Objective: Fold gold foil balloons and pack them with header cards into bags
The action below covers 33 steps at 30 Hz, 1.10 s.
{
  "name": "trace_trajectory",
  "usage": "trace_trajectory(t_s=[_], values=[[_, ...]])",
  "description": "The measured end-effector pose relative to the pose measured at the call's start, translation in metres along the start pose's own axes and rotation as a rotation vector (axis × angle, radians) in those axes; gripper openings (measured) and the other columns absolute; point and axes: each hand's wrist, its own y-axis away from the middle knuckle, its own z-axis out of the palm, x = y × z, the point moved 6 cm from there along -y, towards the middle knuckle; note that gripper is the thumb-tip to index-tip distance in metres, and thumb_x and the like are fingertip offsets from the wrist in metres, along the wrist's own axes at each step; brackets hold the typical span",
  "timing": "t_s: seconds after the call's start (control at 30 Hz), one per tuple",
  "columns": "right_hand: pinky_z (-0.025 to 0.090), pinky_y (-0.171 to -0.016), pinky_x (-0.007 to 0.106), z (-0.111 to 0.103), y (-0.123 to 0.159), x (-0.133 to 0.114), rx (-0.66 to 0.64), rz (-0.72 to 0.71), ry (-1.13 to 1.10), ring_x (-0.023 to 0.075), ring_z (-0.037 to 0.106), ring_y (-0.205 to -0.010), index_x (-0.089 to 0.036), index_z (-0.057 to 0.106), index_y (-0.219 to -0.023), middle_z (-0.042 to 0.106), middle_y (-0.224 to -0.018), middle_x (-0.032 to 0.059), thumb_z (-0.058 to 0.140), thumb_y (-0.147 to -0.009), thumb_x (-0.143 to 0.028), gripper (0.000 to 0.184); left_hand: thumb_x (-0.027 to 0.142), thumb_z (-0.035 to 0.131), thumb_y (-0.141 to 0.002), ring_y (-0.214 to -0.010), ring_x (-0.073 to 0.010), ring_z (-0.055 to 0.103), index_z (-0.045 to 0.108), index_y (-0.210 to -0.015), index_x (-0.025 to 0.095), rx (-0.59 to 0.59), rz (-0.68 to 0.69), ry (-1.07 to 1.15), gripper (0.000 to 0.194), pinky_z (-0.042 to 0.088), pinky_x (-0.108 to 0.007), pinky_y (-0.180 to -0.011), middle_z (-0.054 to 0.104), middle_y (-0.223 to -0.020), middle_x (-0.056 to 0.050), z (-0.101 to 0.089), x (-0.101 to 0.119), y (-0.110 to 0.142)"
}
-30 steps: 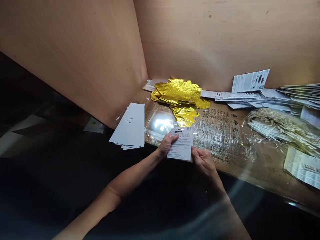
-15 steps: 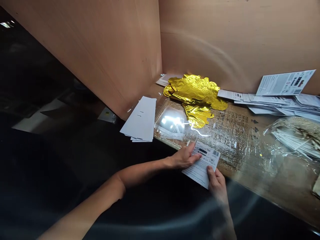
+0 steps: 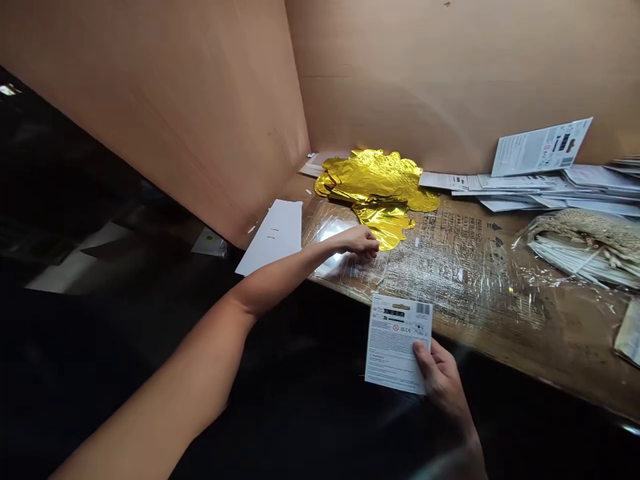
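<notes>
Printed card [image 3: 399, 343] pinched in the right hand [image 3: 442, 380], left hand [image 3: 357, 241] curled empty over clear plastic [image 3: 340, 263] beside gold foil balloon [image 3: 375, 180]

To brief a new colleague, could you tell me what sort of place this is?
Probably a small packing bench: a plastic-covered cardboard worktop, stacks of printed cards and a heap of deflated gold foil balloons.
</notes>
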Motion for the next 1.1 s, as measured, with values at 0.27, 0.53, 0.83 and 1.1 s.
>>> trace_trajectory(t_s=[0.27,0.53,0.83,1.1], values=[[0.064,-0.079,0.041,0.045,-0.027,-0.023,-0.341,-0.025,0.078,0.0302,0.079,-0.088,-0.016,0.079,-0.12,0.083,-0.107,0.0139,0.076,-0.094,-0.059,0.05,0.075,0.087,-0.067,-0.077,-0.0188,0.076,0.076,-0.092,0.01,-0.106,-0.268,0.429,0.07,0.059,-0.031,-0.074,0.08,-0.09,-0.013,0.054,-0.003,0.042],[0.064,-0.083,0.046,0.025,-0.025,-0.018,-0.026,-0.093,0.111,0.034,0.079,-0.09,-0.015,0.077,-0.126,0.083,-0.106,0.0154,0.075,-0.093,-0.063,0.059,0.063,0.091,-0.072,-0.079,-0.0178,0.075,0.079,-0.106,0.01,-0.21,-0.423,0.559,0.065,0.056,-0.029,-0.075,0.082,-0.098,-0.013,0.055,-0.012,0.083],[0.064,-0.073,0.04,0.032,-0.014,-0.028,0.18,-0.185,0.249,0.0331,0.078,-0.084,-0.013,0.078,-0.12,0.082,-0.103,0.0155,0.068,-0.093,-0.071,0.064,0.051,0.096,-0.071,-0.079,-0.0177,0.075,0.068,-0.117,0.014,-0.054,-0.269,0.57,0.066,0.06,-0.031,-0.079,0.08,-0.098,-0.008,0.072,-0.012,0.103],[0.061,-0.064,0.034,0.031,-0.02,-0.032,0.187,-0.259,0.32,0.0284,0.076,-0.076,-0.013,0.077,-0.115,0.082,-0.095,0.0133,0.066,-0.095,-0.069,0.06,0.048,0.098,-0.067,-0.079,-0.0159,0.072,0.072,-0.105,0.011,0.044,-0.247,0.596,0.059,0.057,-0.028,-0.077,0.078,-0.094,-0.008,0.077,-0.02,0.109]])
